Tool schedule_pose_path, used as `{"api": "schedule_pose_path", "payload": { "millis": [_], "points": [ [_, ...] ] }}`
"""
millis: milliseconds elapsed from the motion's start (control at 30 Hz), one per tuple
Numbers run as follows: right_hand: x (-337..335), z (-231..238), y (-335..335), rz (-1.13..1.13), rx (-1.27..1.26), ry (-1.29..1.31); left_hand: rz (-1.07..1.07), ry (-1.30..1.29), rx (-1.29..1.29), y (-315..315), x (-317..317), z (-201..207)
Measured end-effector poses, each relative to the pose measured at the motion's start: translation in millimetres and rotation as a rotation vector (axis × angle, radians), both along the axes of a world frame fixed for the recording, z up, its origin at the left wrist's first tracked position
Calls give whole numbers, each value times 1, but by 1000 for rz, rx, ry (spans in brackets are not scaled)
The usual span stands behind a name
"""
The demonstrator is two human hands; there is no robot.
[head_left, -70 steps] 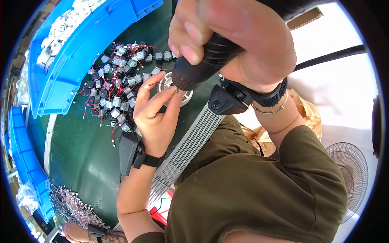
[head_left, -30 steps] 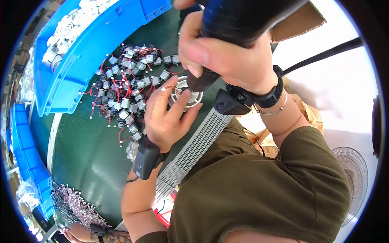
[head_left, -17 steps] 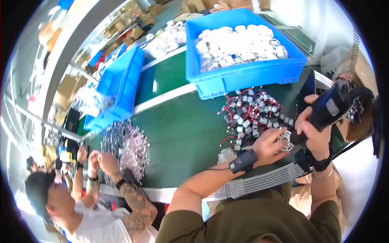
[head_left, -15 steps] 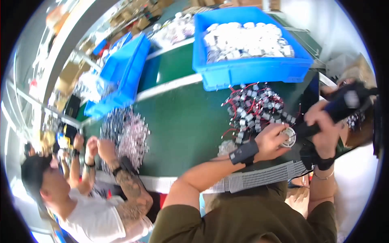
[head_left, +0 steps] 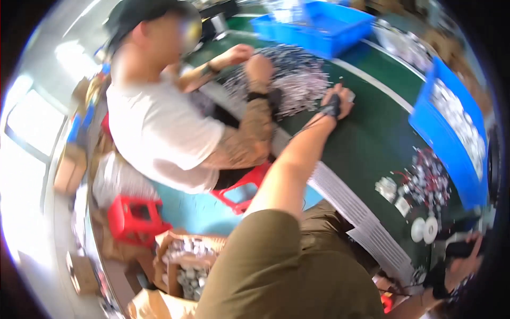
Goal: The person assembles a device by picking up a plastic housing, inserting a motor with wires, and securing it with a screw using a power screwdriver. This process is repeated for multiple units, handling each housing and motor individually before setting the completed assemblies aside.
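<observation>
My left arm stretches far to the left over the green table, and my left hand is at the right edge of a pile of thin pinkish-white parts. Its fingers look curled, with a small pale bit at them that I cannot make out. At the lower right my right hand is blurred, close beside a dark tool-like object; its grip is unclear. Two round white plastic parts sit near it on the table. Behind them lies a heap of small grey parts with red wires.
A co-worker in a white shirt sits at the left, hands over the dark part of the pile. One blue bin of white parts stands right; another blue bin is at the back. A white perforated strip lines the near edge.
The view has swung left. My left hand has left the round white part and reached to the pinkish-white pile. My right hand remains by the dark tool-like object.
</observation>
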State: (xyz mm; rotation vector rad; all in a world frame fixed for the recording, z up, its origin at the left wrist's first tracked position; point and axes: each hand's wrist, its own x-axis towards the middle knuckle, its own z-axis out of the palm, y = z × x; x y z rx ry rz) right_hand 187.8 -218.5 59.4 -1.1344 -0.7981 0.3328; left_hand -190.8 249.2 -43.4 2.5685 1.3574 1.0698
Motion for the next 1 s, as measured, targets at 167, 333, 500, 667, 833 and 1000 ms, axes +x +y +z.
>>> {"api": "schedule_pose_path", "payload": {
  "millis": [167, 333, 500, 667, 833, 1000],
  "points": [
    [-15, 9, 19, 17, 28, -106, 163, -379, 176, -64, 19, 30],
    [-17, 14, 36, 97, -38, -355, -222, -560, 238, -181, 20, 48],
    [-60, 17, 54, 89, -99, -294, -852, -1209, -220, -310, -3, 154],
    [-102, -15, 6, 2, -259, -224, -1508, -1376, -871, -381, -37, 203],
    [-141, -55, -29, 3, -395, -58, -1596, -1220, -902, -388, -38, 198],
    [-141, 34, 44, -213, -112, -130, -2127, -455, -1790, -385, -24, 183]
  ]
}}
